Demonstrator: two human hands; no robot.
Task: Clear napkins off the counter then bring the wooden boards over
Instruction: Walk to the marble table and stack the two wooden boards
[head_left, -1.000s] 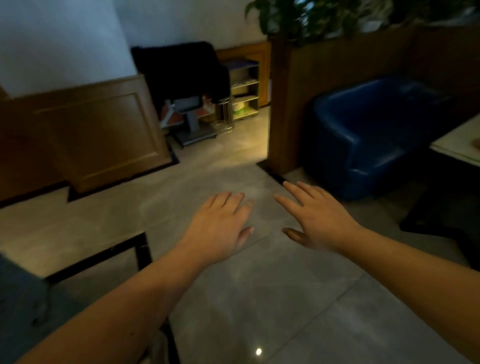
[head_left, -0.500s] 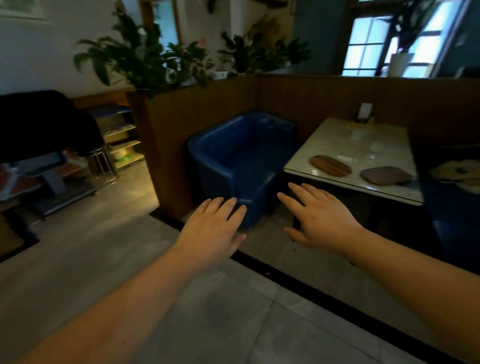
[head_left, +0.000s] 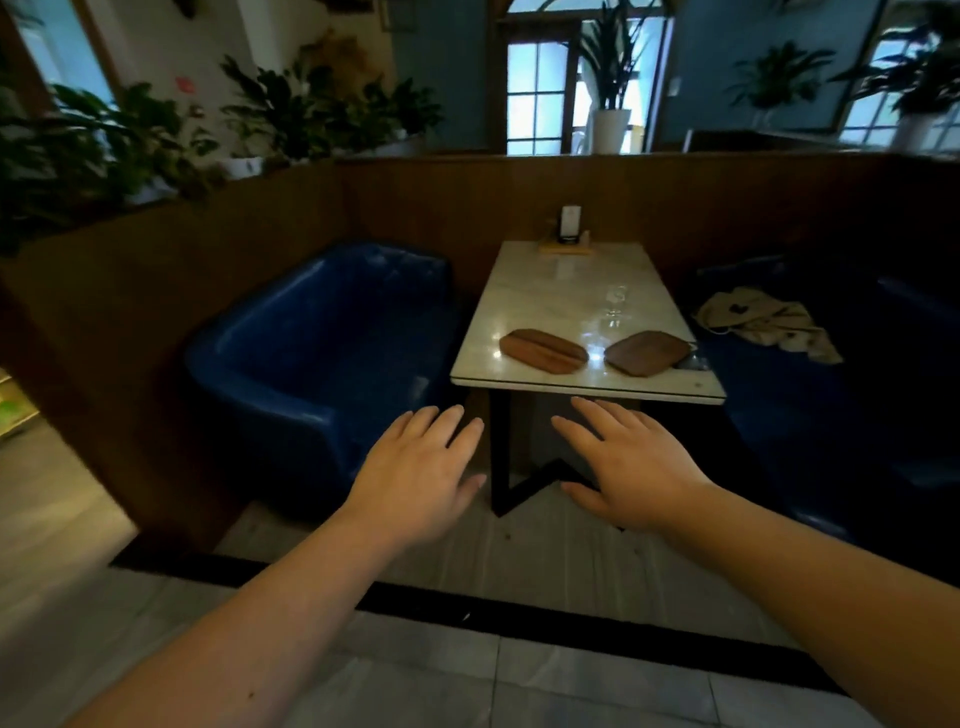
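Two wooden boards lie flat on the table (head_left: 571, 291), both near its front edge. The left board (head_left: 543, 351) is a long oval with darker stripes; the right board (head_left: 647, 353) is a darker rounded square. They sit side by side, close but apart. At the far end of the table a small stand (head_left: 569, 228) holds an upright card on a wooden base.

Both hands hover in front of the table, below its front edge, palms down and touching nothing. The left hand (head_left: 415, 475) has its fingers spread flat and empty. The right hand (head_left: 631, 467) is likewise open, fingers stretched toward the table, thumb out to the side.

A blue sofa (head_left: 322, 353) stands left of the table. Right of the table, a beige cloth (head_left: 763, 322) lies crumpled on a dark blue seat. Behind the table runs a wooden partition (head_left: 467, 197) topped with plants (head_left: 291, 114).
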